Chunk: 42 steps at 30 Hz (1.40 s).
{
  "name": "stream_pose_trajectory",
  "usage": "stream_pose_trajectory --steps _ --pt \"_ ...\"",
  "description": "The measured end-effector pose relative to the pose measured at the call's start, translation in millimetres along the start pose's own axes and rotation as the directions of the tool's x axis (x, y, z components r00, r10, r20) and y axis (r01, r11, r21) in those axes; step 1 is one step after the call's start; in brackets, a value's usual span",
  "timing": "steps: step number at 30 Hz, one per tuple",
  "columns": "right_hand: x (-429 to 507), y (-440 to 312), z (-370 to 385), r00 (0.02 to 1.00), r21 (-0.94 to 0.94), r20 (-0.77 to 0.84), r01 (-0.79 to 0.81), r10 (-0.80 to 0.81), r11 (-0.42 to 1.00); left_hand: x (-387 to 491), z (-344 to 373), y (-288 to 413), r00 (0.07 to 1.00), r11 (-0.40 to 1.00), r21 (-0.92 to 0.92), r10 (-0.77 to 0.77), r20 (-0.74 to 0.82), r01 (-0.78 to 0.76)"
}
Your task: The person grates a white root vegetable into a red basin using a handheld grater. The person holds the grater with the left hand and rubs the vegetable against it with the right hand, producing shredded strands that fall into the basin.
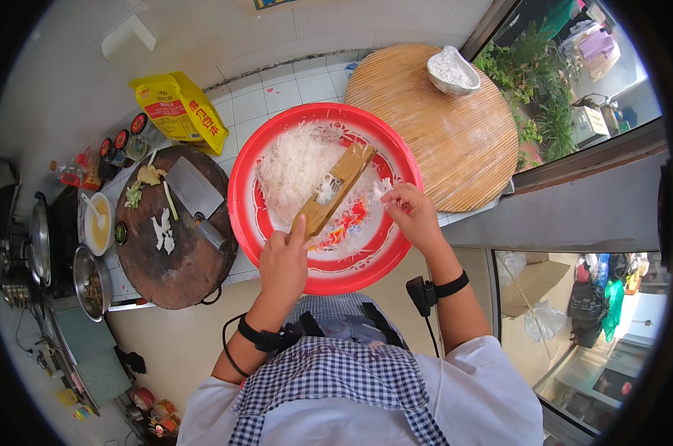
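My left hand grips the near end of a wooden grater, which slants up to the right over a red and white basin. White shreds cling around the grater's metal slot. A heap of fine white shreds, likely radish, fills the basin's upper left part, and loose shreds lie on its printed bottom. Over the basin's right side, my right hand pinches a small ragged white piece between thumb and fingers, apart from the grater.
Left of the basin, a cleaver lies on a round chopping block with white scraps. A floured round wooden board carries a bowl of white powder. Beyond are a yellow bag, a bowl of yellowish liquid and a metal bowl.
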State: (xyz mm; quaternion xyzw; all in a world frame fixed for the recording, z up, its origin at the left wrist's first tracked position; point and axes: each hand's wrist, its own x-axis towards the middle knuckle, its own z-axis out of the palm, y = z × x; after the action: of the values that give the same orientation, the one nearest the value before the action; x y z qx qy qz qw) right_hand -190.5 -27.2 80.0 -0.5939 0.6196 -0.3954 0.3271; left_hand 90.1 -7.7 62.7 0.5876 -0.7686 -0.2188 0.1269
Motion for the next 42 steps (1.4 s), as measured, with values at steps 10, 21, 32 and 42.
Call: stream_pose_trajectory --steps 10,21,32,42 --pt "-6.4 12.3 -1.2 0.984 0.117 -0.176 0.006 0.015 0.993 5.6 -5.0 1.2 0.999 0.999 -0.047 0.001 0.054 0.002" --pt "-7.1 19.0 -0.9 0.972 0.203 -0.23 0.006 0.042 0.979 65.1 42.0 14.6 0.898 0.174 -0.884 -0.003 0.44 0.433" --pt "-22.3 24.1 2.6 0.972 0.267 -0.199 -0.073 0.129 0.961 75.4 50.0 2.8 0.88 0.169 -0.864 -0.061 0.472 0.475" --pt "-25.3 14.7 13.6 0.975 0.319 -0.172 -0.081 0.142 0.944 53.4 17.5 -25.5 0.92 0.993 0.115 0.05 -0.389 -0.006"
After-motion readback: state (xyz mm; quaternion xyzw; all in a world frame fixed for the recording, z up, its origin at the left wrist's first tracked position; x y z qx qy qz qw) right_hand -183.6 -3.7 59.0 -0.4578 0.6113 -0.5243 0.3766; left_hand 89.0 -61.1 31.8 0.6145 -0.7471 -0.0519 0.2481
